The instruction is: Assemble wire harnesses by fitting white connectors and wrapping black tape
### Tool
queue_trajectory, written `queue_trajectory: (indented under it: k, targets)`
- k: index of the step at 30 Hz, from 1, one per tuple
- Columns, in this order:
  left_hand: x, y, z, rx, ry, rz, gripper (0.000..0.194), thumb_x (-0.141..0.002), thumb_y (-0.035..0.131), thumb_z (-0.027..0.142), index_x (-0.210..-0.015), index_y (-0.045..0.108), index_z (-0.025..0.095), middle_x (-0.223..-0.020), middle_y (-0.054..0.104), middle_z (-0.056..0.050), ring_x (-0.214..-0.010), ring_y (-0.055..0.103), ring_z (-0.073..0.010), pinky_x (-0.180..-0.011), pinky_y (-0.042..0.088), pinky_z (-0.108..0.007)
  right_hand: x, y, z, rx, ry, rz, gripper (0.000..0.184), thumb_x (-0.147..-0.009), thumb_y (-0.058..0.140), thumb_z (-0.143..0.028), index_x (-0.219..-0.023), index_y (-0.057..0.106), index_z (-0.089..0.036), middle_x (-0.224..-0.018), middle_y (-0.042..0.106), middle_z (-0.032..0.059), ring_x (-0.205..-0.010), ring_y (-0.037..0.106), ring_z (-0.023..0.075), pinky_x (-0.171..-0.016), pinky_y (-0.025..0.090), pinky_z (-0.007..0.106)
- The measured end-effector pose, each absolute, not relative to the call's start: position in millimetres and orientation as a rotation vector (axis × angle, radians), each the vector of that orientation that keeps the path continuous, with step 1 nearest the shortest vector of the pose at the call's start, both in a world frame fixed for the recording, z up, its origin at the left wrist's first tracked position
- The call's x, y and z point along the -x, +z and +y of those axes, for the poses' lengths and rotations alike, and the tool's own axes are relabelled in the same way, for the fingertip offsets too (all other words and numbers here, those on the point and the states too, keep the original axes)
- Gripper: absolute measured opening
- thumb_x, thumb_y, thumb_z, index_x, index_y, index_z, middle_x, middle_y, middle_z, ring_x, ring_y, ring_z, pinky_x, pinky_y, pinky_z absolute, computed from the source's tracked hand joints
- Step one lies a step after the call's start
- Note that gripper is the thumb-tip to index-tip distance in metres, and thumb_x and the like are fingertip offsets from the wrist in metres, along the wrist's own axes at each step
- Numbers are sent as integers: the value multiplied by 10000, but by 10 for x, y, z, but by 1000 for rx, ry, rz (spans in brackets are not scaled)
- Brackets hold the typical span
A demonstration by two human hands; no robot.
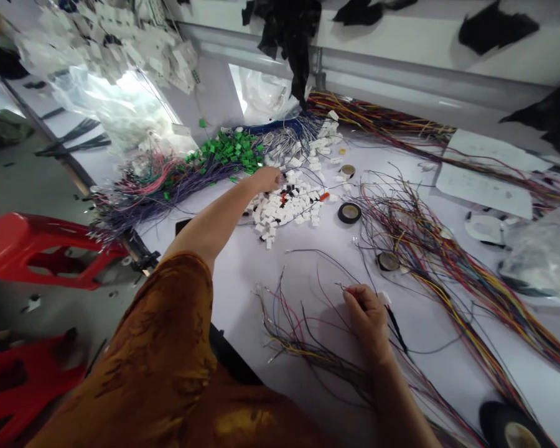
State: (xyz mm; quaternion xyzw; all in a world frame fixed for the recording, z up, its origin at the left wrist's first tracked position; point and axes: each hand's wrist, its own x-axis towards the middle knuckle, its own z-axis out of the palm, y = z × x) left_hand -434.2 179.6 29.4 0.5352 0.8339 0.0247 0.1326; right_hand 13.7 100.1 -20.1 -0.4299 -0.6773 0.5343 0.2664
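My left hand (267, 179) is stretched far across the table, at the edge of a pile of small white connectors (287, 202) and close to a heap of green connectors (231, 149). Its fingers are curled together; what they grip, if anything, is hidden. Nearer to me, my right hand (368, 314) is closed in a pinch on a thin wire (340, 285), whose metal tip pokes out past the fingertips. Below it lies a loose bunch of coloured wires (303, 348) with bare terminal ends. A white connector (383, 298) with dark wires rests beside the right hand.
Black tape rolls (350, 213) lie on the table, with a larger roll (511, 426) at the front right. Long wire bundles (471, 274) run down the right side. Purple wires (168, 193) cover the left edge. A red stool (37, 249) stands on the floor.
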Motion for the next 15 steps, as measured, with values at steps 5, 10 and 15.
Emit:
queue_trajectory:
  k: [5,10,15]
  targets:
    - [4369,379,1528,-1606,59,2373,94,-615,669,105,-655,689,187,-793,696,-53,-866,633,-215,-827,490,-292,-126,-189,1014,1136,1438,-1838,214,-830,632,-409,-830,632,-195,-653,572,-7,-597,495,130,-564,412,251]
    - [4193,531,1413,-1681,232,2415,249,-780,585,168,-957,759,145,-1105,708,-125,-959,655,-253,-900,499,-355,-89,-145,1010,1144,1442,-1820,233,-806,642,-422,-814,633,-190,-662,591,1,-604,508,133,-569,424,252]
    - [3682,516,1876,-1809,396,2258,287,-860,527,160,-1033,749,103,-1073,741,-129,-982,675,-248,-908,499,-341,-85,-124,989,1163,1417,-1796,248,-795,648,-438,-801,638,-190,-657,596,-2,-599,510,133,-573,430,252]
